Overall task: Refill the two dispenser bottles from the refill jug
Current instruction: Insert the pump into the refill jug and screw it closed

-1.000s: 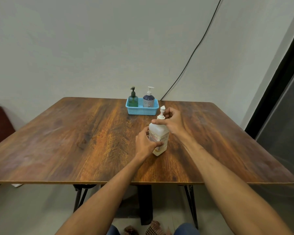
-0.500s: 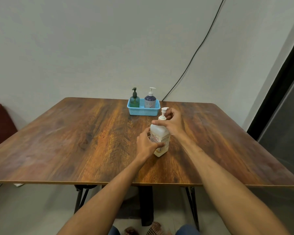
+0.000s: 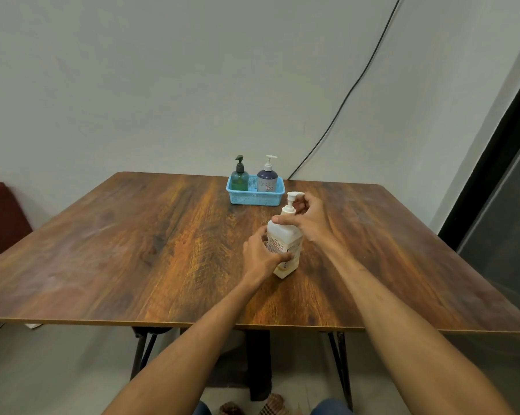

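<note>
Blue basket (image 3: 254, 199), perforated plastic, at the far edge of the wooden table (image 3: 133, 250). It holds two upright pump bottles: a green bottle (image 3: 239, 181) with a black pump on the left and a dark blue bottle (image 3: 267, 178) with a white pump on the right. Fill levels cannot be told.

Refill jug (image 3: 286, 239): white, squarish, with a printed label and a white pump top. It stands mid-table, near the basket. The left hand (image 3: 260, 256) grips its body. The right hand (image 3: 311, 218) curls round its pump neck.

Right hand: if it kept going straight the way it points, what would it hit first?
The pump of the refill jug, which the right hand grips. Past it the blue basket lies roughly in line; depth unclear.
</note>
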### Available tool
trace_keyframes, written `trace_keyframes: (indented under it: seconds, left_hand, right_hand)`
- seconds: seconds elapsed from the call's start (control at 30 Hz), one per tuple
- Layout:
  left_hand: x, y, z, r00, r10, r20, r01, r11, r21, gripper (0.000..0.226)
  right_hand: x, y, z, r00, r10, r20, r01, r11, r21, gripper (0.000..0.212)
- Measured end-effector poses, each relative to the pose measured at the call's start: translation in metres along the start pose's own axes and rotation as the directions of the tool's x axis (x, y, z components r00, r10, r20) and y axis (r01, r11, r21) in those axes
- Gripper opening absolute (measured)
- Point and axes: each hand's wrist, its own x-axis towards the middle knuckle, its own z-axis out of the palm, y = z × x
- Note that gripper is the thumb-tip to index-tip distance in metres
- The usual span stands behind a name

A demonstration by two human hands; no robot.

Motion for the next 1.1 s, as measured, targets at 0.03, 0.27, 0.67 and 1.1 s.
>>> trace_keyframes:
  seconds: [0.03,0.27,0.67,1.1]
  left_hand:
    - [0.0,0.0,0.0,1.0,0.004,-0.001,-0.004,1.0,0.002,0.075]
    - [0.0,-0.003,0.001,1.0,0.004,0.005,-0.004,1.0,-0.007,0.076]
    - [0.0,-0.003,0.0,1.0,0.004,0.017,-0.003,1.0,-0.023,0.074]
    - [0.002,-0.004,0.002,1.0,0.008,0.006,-0.008,1.0,-0.018,0.076]
  right_hand:
    - [0.001,0.002,-0.004,0.999,0.009,0.045,-0.009,1.0,0.005,0.057]
    - [-0.001,0.004,-0.003,0.997,0.076,-0.006,-0.076,0.996,0.054,0.046]
    - [-0.003,0.005,-0.011,0.992,0.053,0.112,-0.069,0.988,0.141,0.036]
    - [0.0,0.004,-0.011,0.993,0.012,0.12,-0.022,0.996,0.084,0.044]
